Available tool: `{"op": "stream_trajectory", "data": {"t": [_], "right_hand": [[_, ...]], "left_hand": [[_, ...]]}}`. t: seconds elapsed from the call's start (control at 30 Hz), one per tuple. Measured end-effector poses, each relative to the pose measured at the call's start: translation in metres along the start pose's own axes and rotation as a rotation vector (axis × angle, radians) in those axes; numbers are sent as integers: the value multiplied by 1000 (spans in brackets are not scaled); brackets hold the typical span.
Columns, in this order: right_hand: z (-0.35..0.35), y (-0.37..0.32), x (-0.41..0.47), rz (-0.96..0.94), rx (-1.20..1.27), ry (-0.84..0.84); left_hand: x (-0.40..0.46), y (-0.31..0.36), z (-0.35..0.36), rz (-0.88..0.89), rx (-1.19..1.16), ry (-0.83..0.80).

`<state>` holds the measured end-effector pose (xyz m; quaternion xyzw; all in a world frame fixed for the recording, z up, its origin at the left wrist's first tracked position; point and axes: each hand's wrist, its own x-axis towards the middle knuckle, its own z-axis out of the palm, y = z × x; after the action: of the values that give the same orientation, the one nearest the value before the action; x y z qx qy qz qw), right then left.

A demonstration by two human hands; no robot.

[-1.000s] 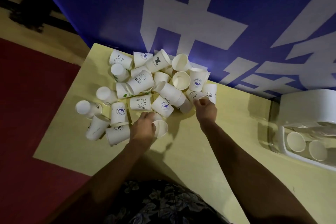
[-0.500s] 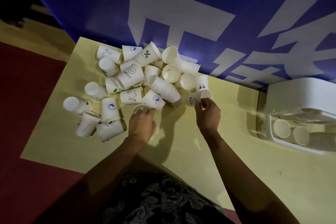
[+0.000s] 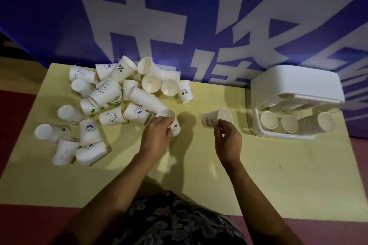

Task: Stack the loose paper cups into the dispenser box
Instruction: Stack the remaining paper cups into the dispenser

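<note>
Carrying its cup (image 3: 216, 119) away from the pile (image 3: 111, 105), the right hand (image 3: 228, 141) now pinches it by the rim midway toward the dispenser box (image 3: 294, 105), so stacking looks imminent. The left hand (image 3: 157, 135) has curled round a second cup (image 3: 172, 123) at the pile's edge, just above the tabletop (image 3: 278, 175).

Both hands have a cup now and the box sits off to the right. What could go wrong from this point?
1. The right hand pinches its cup only at the rim, so it might slip or crush on the way to the dispenser box.
2. The left hand grips a cup at the edge of the pile; lifting it may roll neighbouring cups along the table.
</note>
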<state>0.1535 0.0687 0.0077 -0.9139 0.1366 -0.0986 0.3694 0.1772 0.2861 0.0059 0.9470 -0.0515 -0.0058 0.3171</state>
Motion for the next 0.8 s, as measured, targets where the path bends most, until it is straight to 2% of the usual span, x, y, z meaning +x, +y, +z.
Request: {"op": "stream_trajectory", "data": {"t": [0.3, 0.53, 0.8], "right_hand": [[-94, 62, 23, -117, -150, 105], [-162, 124, 52, -55, -208, 161], [-198, 195, 87, -19, -350, 48]], "left_hand": [[18, 128, 43, 199, 0, 35], [42, 227, 92, 336, 49, 11], [64, 292, 162, 457, 145, -81]]}}
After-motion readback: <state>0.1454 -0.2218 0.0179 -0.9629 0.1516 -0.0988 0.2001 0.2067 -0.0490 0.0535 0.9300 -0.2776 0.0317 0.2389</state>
